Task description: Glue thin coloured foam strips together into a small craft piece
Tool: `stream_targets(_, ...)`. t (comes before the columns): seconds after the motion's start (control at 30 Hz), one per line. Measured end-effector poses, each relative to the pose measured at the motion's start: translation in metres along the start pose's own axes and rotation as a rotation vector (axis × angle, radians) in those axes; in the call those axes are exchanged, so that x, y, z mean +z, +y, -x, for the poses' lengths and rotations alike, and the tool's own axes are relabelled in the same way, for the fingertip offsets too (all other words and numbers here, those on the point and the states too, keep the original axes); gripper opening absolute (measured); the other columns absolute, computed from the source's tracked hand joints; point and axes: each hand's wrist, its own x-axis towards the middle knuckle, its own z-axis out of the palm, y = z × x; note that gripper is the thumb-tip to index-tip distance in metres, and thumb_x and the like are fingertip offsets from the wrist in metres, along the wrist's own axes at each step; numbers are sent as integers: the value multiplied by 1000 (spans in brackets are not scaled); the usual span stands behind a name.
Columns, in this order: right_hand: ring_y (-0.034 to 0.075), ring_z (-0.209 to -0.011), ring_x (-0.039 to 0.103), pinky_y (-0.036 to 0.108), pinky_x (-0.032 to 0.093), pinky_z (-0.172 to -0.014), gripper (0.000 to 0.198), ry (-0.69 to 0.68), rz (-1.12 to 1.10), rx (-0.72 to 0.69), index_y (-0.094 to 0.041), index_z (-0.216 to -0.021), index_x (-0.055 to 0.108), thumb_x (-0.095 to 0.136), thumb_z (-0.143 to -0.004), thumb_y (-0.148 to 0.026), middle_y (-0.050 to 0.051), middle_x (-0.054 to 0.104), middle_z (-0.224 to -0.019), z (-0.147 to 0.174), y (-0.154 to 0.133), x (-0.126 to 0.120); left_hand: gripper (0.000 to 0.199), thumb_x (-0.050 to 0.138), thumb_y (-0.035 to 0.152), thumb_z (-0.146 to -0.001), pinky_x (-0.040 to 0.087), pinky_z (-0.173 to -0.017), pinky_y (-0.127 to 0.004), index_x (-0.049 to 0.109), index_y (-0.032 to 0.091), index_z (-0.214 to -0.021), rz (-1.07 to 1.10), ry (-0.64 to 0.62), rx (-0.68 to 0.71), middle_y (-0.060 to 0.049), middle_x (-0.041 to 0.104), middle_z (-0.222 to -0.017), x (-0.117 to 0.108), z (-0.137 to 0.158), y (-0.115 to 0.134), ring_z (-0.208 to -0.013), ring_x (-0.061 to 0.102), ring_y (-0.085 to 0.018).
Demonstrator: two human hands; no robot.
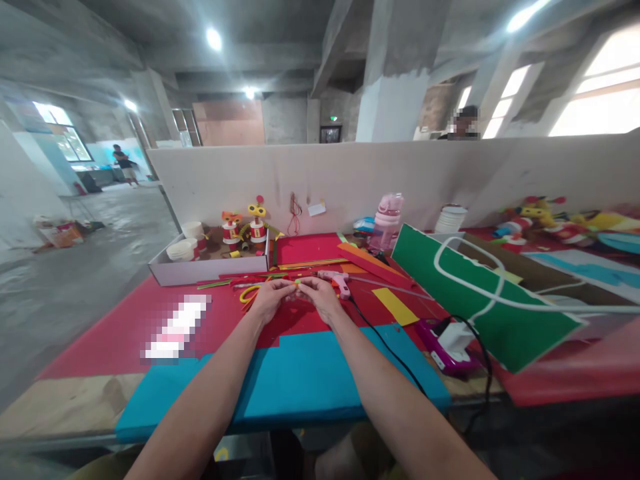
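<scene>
My left hand [271, 298] and my right hand [321, 297] meet above the red-covered table. Both are closed, with fingertips pinching a small orange and green piece [298, 283]; its exact kind is too small to tell, and the fingers partly cover it. Just beyond my right hand lies a pink hot glue gun [341, 283], its black cord running down to the right. Yellow-handled scissors [249, 294] are left of my left hand. Under my forearms spreads a blue sheet [300, 380] along the table's front edge.
A white box [213, 272] at the back left holds paper cups and two figures. A yellow strip [395, 305], purple power strip [445, 350] and upright green board [475, 300] stand or lie to the right. Behind are a pink bottle [387, 217] and a partition [320, 173].
</scene>
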Motion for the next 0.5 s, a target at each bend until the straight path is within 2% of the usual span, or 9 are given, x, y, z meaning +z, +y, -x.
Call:
stream_targets(0.27,13,-68,65,30,55,-74,29,-19,64,-51,-18,-78,70,80,-54,-31,1,71,-75,0,-2,3,35,86,32,-54,46,-61,-24,69,11,-77,6,12,-25,-3,67,-66,-3,-1,-1,-59,60,-11)
stream_targets(0.5,14,-77,63,30,55,-74,34,-25,34,-65,-19,-83,69,80,-52,-25,0,69,-80,0,-2,2,34,86,31,-54,46,-59,-23,68,11,-75,8,63,-21,-3,67,-65,1,-1,1,-57,60,-11)
